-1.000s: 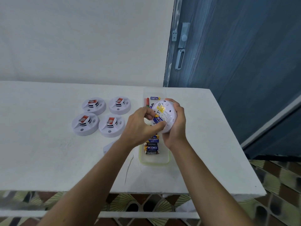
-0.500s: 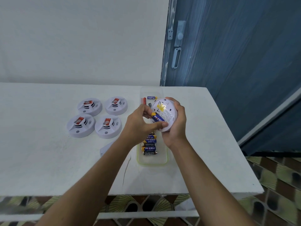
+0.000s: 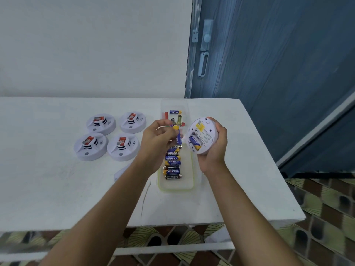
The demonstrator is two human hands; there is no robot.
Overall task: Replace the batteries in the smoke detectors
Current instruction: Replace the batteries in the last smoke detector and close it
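My right hand (image 3: 213,148) holds a white round smoke detector (image 3: 201,135) with its back turned toward me; one blue battery still lies in its open compartment. My left hand (image 3: 157,139) pinches a blue and yellow battery (image 3: 178,135), held just left of the detector and apart from it. Under both hands a clear plastic tray (image 3: 189,181) holds several loose batteries (image 3: 172,164). Several more white smoke detectors (image 3: 107,139) sit face up on the table's left.
The white table (image 3: 48,185) ends close on my right and near side, with patterned floor tiles (image 3: 326,208) beyond. A small white cover piece (image 3: 123,172) lies partly hidden under my left forearm. A blue door (image 3: 269,54) stands behind the table.
My left hand has pulled a battery out of the detector and drawn away to the left. My right hand tilted the detector a little to the right.
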